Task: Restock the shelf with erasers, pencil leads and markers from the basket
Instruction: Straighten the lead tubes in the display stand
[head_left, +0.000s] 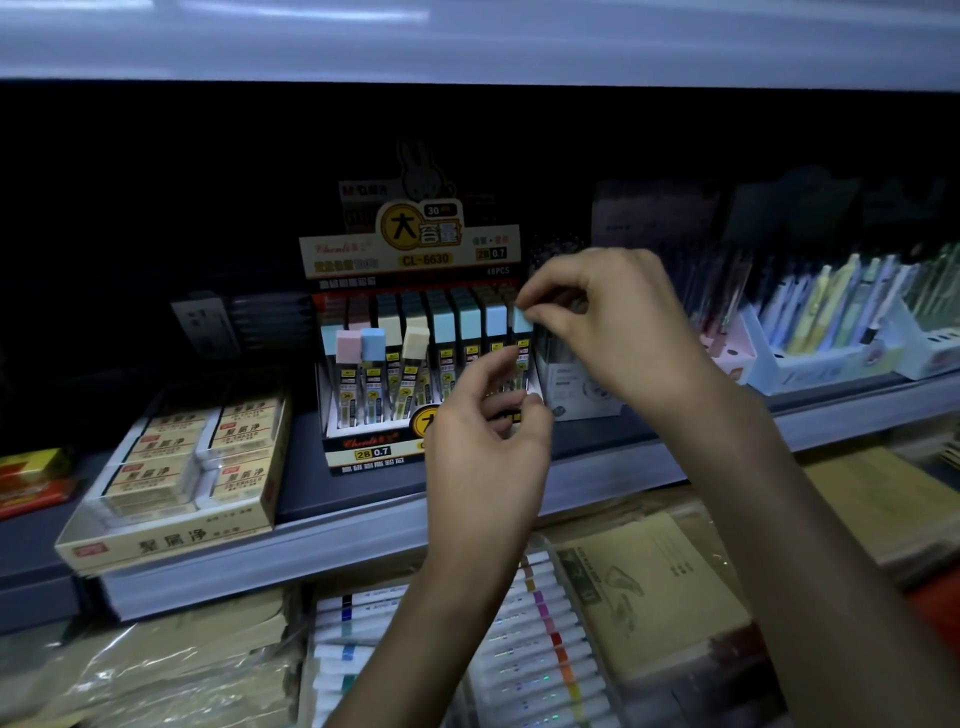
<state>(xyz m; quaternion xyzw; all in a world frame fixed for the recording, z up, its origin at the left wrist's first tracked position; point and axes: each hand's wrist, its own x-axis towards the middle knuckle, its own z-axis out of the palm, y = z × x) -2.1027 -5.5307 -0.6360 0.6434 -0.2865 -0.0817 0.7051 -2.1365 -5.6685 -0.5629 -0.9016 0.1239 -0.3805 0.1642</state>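
A pencil lead display box (421, 332) stands on the dark shelf (597, 478), packed with upright lead cases capped in pink, blue and yellow. My right hand (608, 322) pinches the blue cap of a lead case (521, 319) at the box's right end. My left hand (483, 441) hovers in front of the box's lower right corner with fingers loosely curled and nothing in it. Left of the lead box sits a cream eraser box (192, 467) with several wrapped erasers. Markers (540, 639) lie in rows on the level below. No basket is visible.
Trays of pens (841, 322) stand at the right of the shelf. A red and yellow packet (36, 478) lies at the far left. Plastic-wrapped paper pads (654, 587) and brown envelopes (171, 670) fill the lower level. The shelf's back is dark.
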